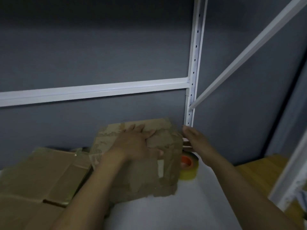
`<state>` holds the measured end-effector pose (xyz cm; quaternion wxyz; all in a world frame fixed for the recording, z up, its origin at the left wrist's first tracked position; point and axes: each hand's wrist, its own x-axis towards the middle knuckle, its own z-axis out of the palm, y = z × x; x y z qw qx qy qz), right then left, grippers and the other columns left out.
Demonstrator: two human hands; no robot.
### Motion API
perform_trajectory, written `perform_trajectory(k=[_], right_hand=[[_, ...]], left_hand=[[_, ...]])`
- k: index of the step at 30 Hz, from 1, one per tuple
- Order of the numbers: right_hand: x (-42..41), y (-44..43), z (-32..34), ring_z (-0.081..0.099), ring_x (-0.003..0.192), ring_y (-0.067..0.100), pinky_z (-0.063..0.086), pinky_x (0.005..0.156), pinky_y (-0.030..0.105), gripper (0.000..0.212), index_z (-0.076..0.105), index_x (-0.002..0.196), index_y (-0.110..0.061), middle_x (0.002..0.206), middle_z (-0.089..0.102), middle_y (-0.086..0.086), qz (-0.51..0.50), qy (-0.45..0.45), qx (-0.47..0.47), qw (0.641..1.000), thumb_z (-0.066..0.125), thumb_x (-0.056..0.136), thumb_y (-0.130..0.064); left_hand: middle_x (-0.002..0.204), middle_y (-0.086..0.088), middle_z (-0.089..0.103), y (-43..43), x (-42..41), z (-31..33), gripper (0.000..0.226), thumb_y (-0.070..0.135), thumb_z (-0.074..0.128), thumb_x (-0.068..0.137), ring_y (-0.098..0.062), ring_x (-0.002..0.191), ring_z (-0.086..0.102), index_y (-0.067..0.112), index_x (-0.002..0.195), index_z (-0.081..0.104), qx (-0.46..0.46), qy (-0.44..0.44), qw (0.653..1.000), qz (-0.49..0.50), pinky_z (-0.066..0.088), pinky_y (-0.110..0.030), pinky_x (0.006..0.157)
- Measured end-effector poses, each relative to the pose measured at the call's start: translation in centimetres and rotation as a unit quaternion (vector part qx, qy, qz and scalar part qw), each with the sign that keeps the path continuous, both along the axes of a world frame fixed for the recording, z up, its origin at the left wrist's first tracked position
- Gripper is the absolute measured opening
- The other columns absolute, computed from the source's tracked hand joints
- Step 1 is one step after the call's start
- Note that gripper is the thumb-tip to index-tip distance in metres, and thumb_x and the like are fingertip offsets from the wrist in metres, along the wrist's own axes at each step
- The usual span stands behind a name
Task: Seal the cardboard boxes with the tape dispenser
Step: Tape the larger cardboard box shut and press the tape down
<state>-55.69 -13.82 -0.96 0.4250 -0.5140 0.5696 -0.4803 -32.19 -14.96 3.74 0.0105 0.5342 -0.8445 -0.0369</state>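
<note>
Grey wall stands behind a white shelf frame point(193, 77), and below is a white surface point(191, 205). At the centre of the frame stands a worn cardboard box point(149, 171). The left hand point(132, 143) holds it over the top edge, fingers on the top and thumb on the near face. The right hand point(194, 140) is just beside the box's right side, fingers straight and together; if it touches anything, I cannot tell. Under this hand, against the box, is the tape dispenser point(188, 163), its roll yellowish with an orange core. Flattened cardboard boxes point(43, 173) lie at the lower left
</note>
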Motion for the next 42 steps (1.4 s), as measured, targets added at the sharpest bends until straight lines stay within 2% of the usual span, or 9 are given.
perform_trajectory(k=[5,10,14,20,26,32,35,38,42], right_hand=[[-5.1,-3.5,-6.7,0.054,0.111,0.025,0.038,0.09,0.023,0.05,0.048,0.135,-0.004,0.134,0.052,0.014,-0.088,0.239,0.111,0.961,0.055,0.096,-0.034],[-6.4,-5.2,-11.6,0.061,0.09,0.021,0.055,0.076,0.037,0.044,0.048,0.117,-0.014,0.108,0.06,0.005,0.007,0.398,0.19,0.897,0.056,0.09,-0.048],[-6.0,-5.1,-12.2,0.062,0.087,0.025,0.054,0.071,0.035,0.039,0.048,0.111,-0.009,0.108,0.062,0.011,-0.032,0.377,0.157,0.912,0.054,0.093,-0.043],[-6.8,-3.7,-11.8,0.058,0.085,0.027,0.041,0.061,0.028,0.032,0.051,0.105,-0.005,0.106,0.062,0.014,-0.1,0.328,0.116,0.932,0.054,0.094,-0.034],[-6.1,-2.2,-5.1,0.065,0.069,0.035,0.054,0.059,0.038,0.025,0.048,0.092,-0.01,0.088,0.063,0.013,-0.19,0.117,0.001,0.975,0.055,0.09,-0.034],[-3.7,-0.2,2.8,0.066,0.066,0.03,0.058,0.057,0.048,0.04,0.061,0.092,-0.005,0.081,0.065,0.014,-0.162,0.021,-0.085,0.983,0.054,0.075,-0.041],[-1.2,0.5,4.9,0.058,0.065,0.025,0.046,0.052,0.033,0.035,0.06,0.079,-0.006,0.073,0.06,0.011,-0.125,0.078,-0.086,0.985,0.055,0.082,-0.041],[1.0,0.7,5.6,0.049,0.059,0.019,0.028,0.047,0.028,0.028,0.056,0.074,-0.006,0.064,0.05,0.003,-0.103,0.117,-0.084,0.984,0.058,0.088,-0.032],[1.8,0.6,5.7,0.044,0.054,0.016,0.027,0.045,0.025,0.03,0.049,0.065,-0.009,0.06,0.045,0.002,-0.09,0.094,-0.093,0.987,0.06,0.087,-0.026]], left_hand=[[0.162,0.013,0.003,0.1,-0.4,0.2,0.101,0.094,0.046,0.058,-0.015,0.149,0.002,0.055,0.146,0.015,0.004,0.014,1.0,0.022,0.008,-0.039,0.12],[0.159,0.022,0.002,0.9,-0.9,0.6,0.11,0.095,0.039,0.04,-0.006,0.147,0.0,0.06,0.142,0.019,0.034,0.051,0.997,0.054,0.005,-0.033,0.117],[0.158,0.025,0.004,1.2,-1.2,0.9,0.11,0.099,0.046,0.038,-0.004,0.146,0.001,0.063,0.139,0.02,0.05,0.061,0.994,0.071,0.005,-0.034,0.117],[0.154,0.028,0.002,1.5,-1.1,0.6,0.131,0.106,0.026,0.034,-0.004,0.147,0.002,0.048,0.15,0.009,-0.002,0.027,0.997,0.073,0.008,-0.035,0.119],[0.151,0.029,0.0,1.2,-1.1,0.5,0.13,0.102,0.031,0.04,-0.004,0.147,0.002,0.04,0.152,0.009,0.0,0.021,0.997,0.077,0.007,-0.034,0.118],[0.15,0.007,0.039,1.3,-1.2,0.3,0.124,0.094,0.045,0.045,-0.016,0.134,0.039,0.031,0.15,0.026,-0.075,0.074,0.992,0.073,0.035,-0.034,0.106],[0.147,0.003,0.043,1.3,-1.2,0.0,0.125,0.1,0.034,0.047,-0.018,0.131,0.043,0.025,0.147,0.035,-0.1,0.056,0.992,0.06,0.038,-0.034,0.103],[0.157,0.005,0.031,1.3,-0.3,-0.2,0.131,0.106,0.008,0.046,-0.017,0.143,0.027,0.03,0.152,0.028,-0.111,0.016,0.993,0.033,0.026,-0.039,0.115],[0.159,0.02,0.001,2.1,4.1,-0.4,0.13,0.105,-0.005,0.034,-0.022,0.149,-0.009,0.049,0.15,0.006,-0.108,-0.028,0.988,0.109,-0.009,-0.054,0.116]])
